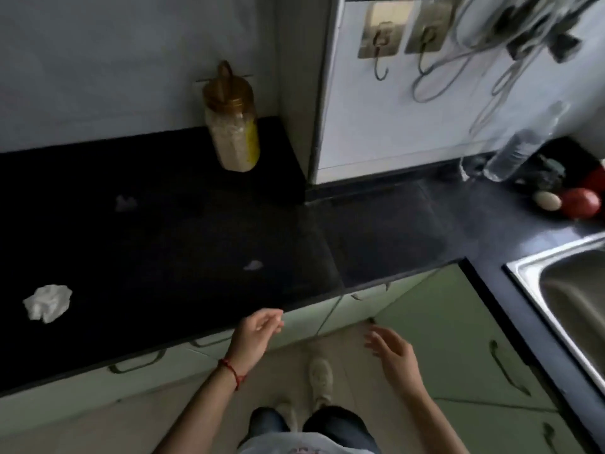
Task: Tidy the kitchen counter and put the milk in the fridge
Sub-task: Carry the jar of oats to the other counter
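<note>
Head view looks down on a black L-shaped counter (pixel 163 224) with pale green cabinet fronts below it. Far left, near the counter's front edge, lies a crumpled white paper ball (pixel 48 303). Farther back and to the right sits a smaller, dim scrap (pixel 125 202), and another small white scrap (pixel 253 265) lies nearer the front edge, towards the middle. Against the back wall, in the corner of the left section, stands a jar (pixel 233 126) with a brown lid and a pale grainy filling, upright, well apart from the scraps.

The left hand (pixel 257 332) hovers at the counter's front edge, fingers loosely curled and grasping nothing; a red string (pixel 230 371) circles its wrist. The right hand (pixel 393 352) hangs over the floor in front of the cabinets, fingers spread and slack, also empty. Between the arms, a light shoe (pixel 321 376) stands on the tiled floor.

Right of the corner, two hooks (pixel 406 40) are stuck to the white wall, with grey cables hanging beside them. Below, a clear plastic bottle (pixel 517 149) leans on the counter; just right of it lie an egg (pixel 547 200) and a red round fruit (pixel 581 203), side by side. A steel sink (pixel 537 273) fills the far right. No milk container can be made out anywhere in view.
</note>
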